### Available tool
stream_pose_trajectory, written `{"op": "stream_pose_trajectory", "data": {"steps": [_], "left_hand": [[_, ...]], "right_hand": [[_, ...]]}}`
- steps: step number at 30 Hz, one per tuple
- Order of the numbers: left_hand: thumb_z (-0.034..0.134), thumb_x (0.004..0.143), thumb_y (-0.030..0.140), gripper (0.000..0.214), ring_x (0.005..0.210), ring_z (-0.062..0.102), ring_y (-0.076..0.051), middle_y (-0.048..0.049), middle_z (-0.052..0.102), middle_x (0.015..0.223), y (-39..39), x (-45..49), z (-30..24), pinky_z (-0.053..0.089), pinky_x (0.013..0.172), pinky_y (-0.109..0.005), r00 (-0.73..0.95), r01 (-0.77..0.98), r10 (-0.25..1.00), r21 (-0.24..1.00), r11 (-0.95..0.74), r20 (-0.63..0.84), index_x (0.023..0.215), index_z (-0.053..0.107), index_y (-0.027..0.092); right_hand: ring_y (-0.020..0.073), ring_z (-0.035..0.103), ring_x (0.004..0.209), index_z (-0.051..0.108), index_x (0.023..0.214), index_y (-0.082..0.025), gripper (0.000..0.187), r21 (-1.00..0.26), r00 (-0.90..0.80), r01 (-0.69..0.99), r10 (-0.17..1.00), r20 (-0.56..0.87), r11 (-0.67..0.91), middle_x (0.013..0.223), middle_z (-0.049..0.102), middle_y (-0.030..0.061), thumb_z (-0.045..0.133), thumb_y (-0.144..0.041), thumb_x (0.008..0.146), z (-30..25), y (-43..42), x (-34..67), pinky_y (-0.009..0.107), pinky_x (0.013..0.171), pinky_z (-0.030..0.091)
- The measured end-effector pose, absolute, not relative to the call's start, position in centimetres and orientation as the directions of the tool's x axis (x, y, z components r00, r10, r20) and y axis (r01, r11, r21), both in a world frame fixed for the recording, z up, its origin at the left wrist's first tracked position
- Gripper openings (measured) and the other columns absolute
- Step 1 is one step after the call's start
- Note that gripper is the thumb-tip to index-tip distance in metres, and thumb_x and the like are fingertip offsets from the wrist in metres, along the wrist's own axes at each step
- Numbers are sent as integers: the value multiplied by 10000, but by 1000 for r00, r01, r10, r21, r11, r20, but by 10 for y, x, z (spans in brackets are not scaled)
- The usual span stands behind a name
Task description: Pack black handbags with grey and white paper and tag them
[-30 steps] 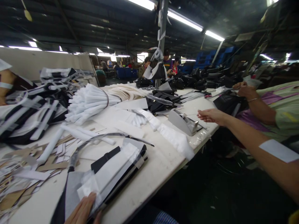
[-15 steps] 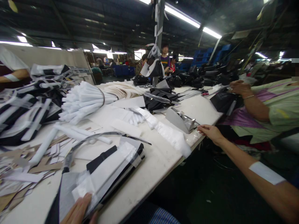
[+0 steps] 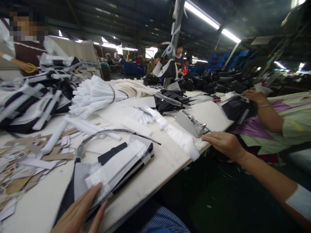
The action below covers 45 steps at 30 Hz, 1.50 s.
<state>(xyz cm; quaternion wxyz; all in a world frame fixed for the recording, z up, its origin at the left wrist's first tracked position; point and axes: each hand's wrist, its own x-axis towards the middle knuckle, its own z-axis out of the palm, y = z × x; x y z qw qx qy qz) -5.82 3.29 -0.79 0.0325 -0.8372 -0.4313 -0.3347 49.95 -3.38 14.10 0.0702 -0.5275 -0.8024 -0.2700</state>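
My left hand (image 3: pixel 76 213) lies flat, fingers stretched out, on the near end of a black and white item wrapped in clear plastic (image 3: pixel 116 166) at the front of the white table (image 3: pixel 157 174). My right hand (image 3: pixel 224 144) reaches to the table's right edge, just in front of a grey tape dispenser (image 3: pixel 190 124). Its fingers are pressed together at the edge, where clear strips stick. What they pinch is too small to make out. A white padded strip (image 3: pixel 178 137) lies just left of that hand.
A bundle of white rolled pieces (image 3: pixel 93 95), black and white stacked goods (image 3: pixel 31 100) and cardboard scraps (image 3: pixel 21 161) crowd the left. Black bags (image 3: pixel 170 98) lie farther back. A person in a light green top (image 3: pixel 286 119) sits close on the right; other people work beyond.
My right hand has drawn back from beside the tape dispenser to the table's edge. My left hand has slid further up onto the wrapped item, fingers now showing flat.
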Motion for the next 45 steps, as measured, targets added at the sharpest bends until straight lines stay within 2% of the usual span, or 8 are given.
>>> {"op": "stream_pose_trajectory", "data": {"steps": [4, 9, 14, 18, 25, 32, 38, 45], "left_hand": [[474, 957, 525, 577, 1116, 660, -281, -68, 640, 1316, 21, -49, 6, 544, 965, -430, 387, 801, 748, 205, -562, 540, 1451, 441, 227], [519, 970, 383, 428, 1142, 642, -257, -92, 682, 1235, 15, -39, 20, 550, 963, -401, 329, 790, 789, 306, -531, 519, 1346, 523, 180], [543, 958, 301, 380, 1149, 633, -243, -93, 684, 1226, 16, -36, 22, 538, 987, -392, 260, 767, 829, 416, -488, 495, 1313, 535, 167], [542, 954, 277, 373, 1146, 628, -234, -91, 681, 1224, 15, -35, 24, 532, 993, -389, 215, 721, 854, 513, -466, 474, 1310, 525, 167], [513, 947, 224, 394, 1126, 631, -226, -100, 678, 1209, 18, -32, 22, 538, 966, -378, 147, 672, 882, 609, -421, 447, 1334, 482, 151], [510, 933, 199, 376, 1081, 643, -237, -109, 688, 1166, 16, -30, 21, 549, 935, -383, 121, 655, 892, 640, -402, 436, 1305, 486, 146], [511, 929, 179, 378, 1084, 646, -248, -131, 682, 1174, 16, -29, 20, 555, 939, -402, 138, 668, 878, 611, -424, 459, 1305, 498, 134], [528, 926, 173, 368, 1097, 647, -244, -129, 688, 1171, 18, -30, 18, 557, 949, -390, 135, 683, 851, 575, -451, 507, 1289, 526, 112]], "right_hand": [[168, 700, 813, 705, 1036, -196, 165, 309, -661, 747, 605, 443, 589, 930, 762, 45, 621, -145, 904, 165, -11, 415, 276, 788, 512], [143, 632, 687, 669, 928, -178, 73, -25, -794, 510, 482, 372, 860, 768, 703, 41, 665, -243, 896, 170, 36, 306, 267, 660, 446], [125, 559, 611, 647, 808, -183, 209, -275, -926, 234, 300, 228, 932, 660, 627, 15, 601, -341, 937, 160, 94, 215, 261, 580, 365], [121, 541, 606, 654, 774, -183, 288, -369, -983, 124, 165, 82, 921, 650, 601, 9, 562, -394, 947, 144, 135, 165, 252, 563, 347], [115, 530, 581, 653, 714, -186, 267, -356, -975, 120, 42, -219, 927, 661, 637, 3, 618, -386, 887, 126, 178, 120, 240, 533, 296], [130, 547, 594, 708, 747, -204, 192, -244, -891, 198, 70, -449, 949, 696, 704, 14, 680, -369, 842, 125, 189, 99, 252, 529, 242], [137, 592, 643, 756, 867, -228, 189, -220, -834, 250, 94, -544, 943, 775, 745, 26, 678, -400, 858, 126, 194, 89, 252, 551, 264], [145, 608, 677, 757, 910, -242, 205, -201, -823, 238, 87, -561, 950, 779, 742, 20, 660, -417, 863, 114, 197, 89, 251, 553, 264]]}}
